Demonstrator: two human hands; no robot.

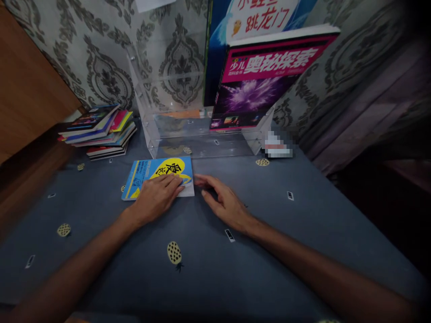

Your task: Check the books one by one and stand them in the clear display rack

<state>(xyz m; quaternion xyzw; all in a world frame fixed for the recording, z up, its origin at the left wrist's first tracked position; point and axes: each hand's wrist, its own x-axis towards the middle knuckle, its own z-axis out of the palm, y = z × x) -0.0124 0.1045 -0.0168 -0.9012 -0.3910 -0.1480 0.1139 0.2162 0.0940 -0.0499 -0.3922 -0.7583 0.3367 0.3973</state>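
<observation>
On the blue cloth [215,269] in front of the person, in the head view, a thin blue and yellow book [150,172] lies flat, cover up. Its long axis runs left to right across the view, slightly slanted, and its title print sits sideways to the viewer. The left hand [158,197] rests palm down on the book's near right part, fingers flat and not curled around anything. The right hand [224,202] lies open on the cloth just beside the book's right edge, holding nothing; whether its fingertips touch the book cannot be told. Beyond the book stands a clear stand [202,143] with a pink book [266,76] leaning in it. A stack of books [99,130] lies to the left.
</observation>
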